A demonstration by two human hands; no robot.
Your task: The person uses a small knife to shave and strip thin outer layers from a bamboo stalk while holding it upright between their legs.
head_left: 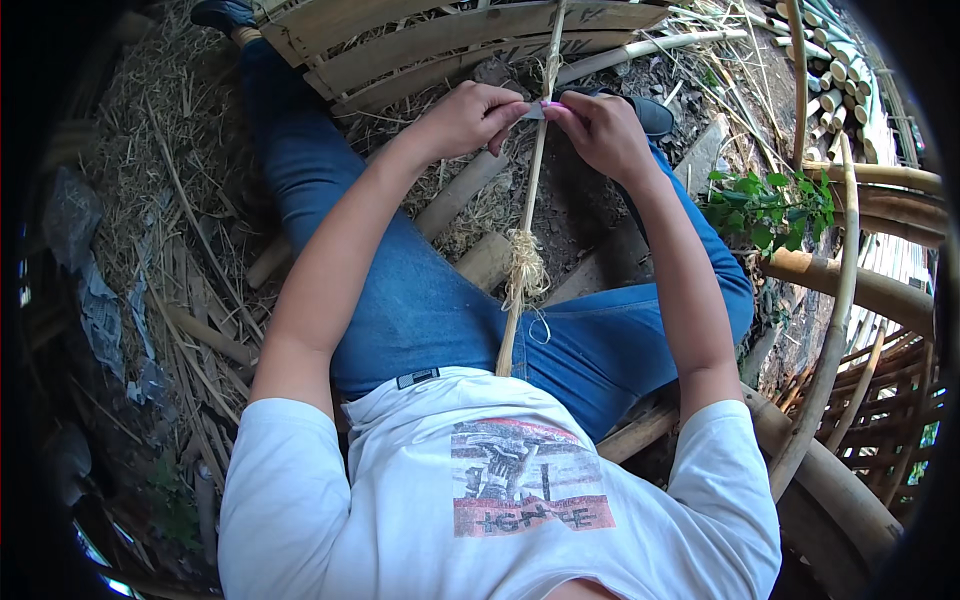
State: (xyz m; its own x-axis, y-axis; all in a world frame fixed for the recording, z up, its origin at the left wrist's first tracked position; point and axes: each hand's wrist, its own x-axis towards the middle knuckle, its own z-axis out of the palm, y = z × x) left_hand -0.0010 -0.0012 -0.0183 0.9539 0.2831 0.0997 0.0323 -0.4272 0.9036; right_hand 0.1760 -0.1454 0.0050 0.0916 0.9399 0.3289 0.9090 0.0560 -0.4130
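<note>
A thin pale bamboo stick (532, 185) runs from my lap away between my legs. Curled shavings (525, 268) cling to it in a bunch near my lap, with a smaller tuft farther up. Across its far part lies a small knife (537, 111) with a pale flat blade and a pink handle. My right hand (608, 132) is closed round the pink end, its fingers covering much of it. From the other side, my left hand (468, 122) pinches the pale end between thumb and fingers. The blade appears to touch the stick, though its edge is too small to make out.
A wooden slatted crate (400, 55) stands beyond my hands. Cut bamboo poles (838, 90) are stacked at the far right, near a leafy green plant (765, 208). A bent bamboo pole (846, 270) and a woven basket (880, 410) are at the right. Straw (150, 120) covers the ground at the left.
</note>
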